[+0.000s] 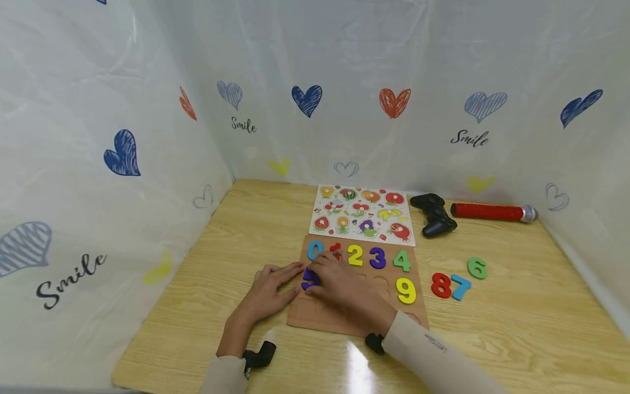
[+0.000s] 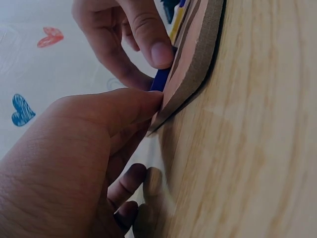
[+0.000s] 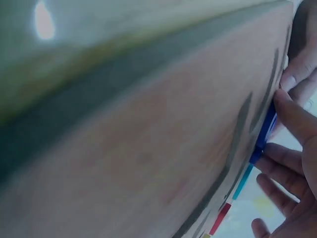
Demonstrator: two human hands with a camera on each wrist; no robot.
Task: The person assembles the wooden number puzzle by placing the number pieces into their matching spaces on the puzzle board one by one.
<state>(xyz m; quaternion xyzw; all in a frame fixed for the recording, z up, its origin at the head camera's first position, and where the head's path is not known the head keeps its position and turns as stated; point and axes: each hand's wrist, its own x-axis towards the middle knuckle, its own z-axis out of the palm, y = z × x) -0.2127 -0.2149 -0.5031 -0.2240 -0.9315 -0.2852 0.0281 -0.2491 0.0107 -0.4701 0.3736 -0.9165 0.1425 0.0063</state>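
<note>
My right hand (image 1: 344, 282) reaches over a brown wooden number board (image 1: 317, 318) and pinches a purple number 5 (image 1: 308, 278) between thumb and fingers. The 5 lies at the left end of the board's second row, partly covered by those fingers. Close beside it, my left hand (image 1: 266, 294) rests at the board's left edge with thumb and fingers extended. In the left wrist view, its thumb tip meets the edge right by the purple piece (image 2: 159, 81). Above, a blue 0 (image 1: 315, 250), red 1 (image 1: 335, 248), yellow 2 (image 1: 355, 255), purple 3 (image 1: 377, 258) and green 4 (image 1: 402, 260) sit in the top row.
A yellow 9 (image 1: 406, 290) sits on the board's right. Beyond it lie a red 8 (image 1: 441, 285), blue 7 (image 1: 460, 288) and green 6 (image 1: 476, 268). Behind are a fruit puzzle board (image 1: 332, 230), a black game controller (image 1: 433, 216) and a red microphone (image 1: 487, 212).
</note>
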